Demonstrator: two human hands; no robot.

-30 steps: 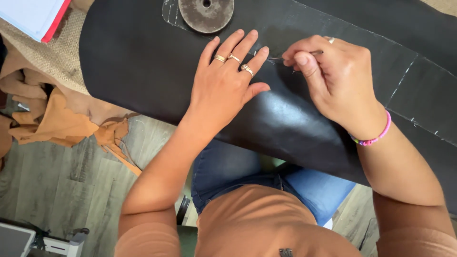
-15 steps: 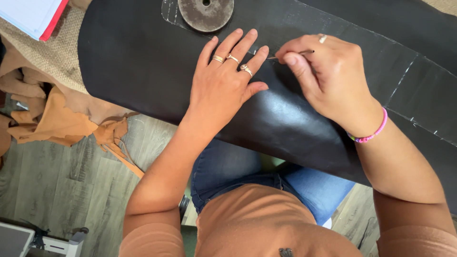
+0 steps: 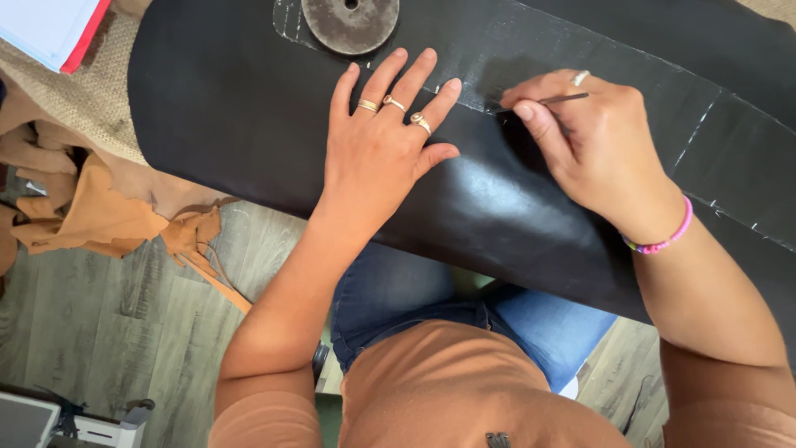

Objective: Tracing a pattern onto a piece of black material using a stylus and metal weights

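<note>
A large sheet of black leather (image 3: 240, 116) lies over the work surface and hangs toward my lap. My left hand (image 3: 383, 141), with three gold rings, lies flat on it, fingers spread. To its right, my right hand (image 3: 589, 141) pinches a thin metal marking tool (image 3: 543, 102), whose tip touches the leather just right of my left fingertips. Pale scribed lines (image 3: 705, 133) run across the leather. A round metal weight (image 3: 350, 22) rests on the leather above my left hand.
Tan leather scraps (image 3: 99, 216) hang at the left over a wooden floor (image 3: 124, 332). A white and red book (image 3: 50, 29) lies on burlap at the top left. A pink bead bracelet (image 3: 663, 236) circles my right wrist.
My right hand has shifted slightly right along the scribed line with the tool. My left hand stays flat in the same spot.
</note>
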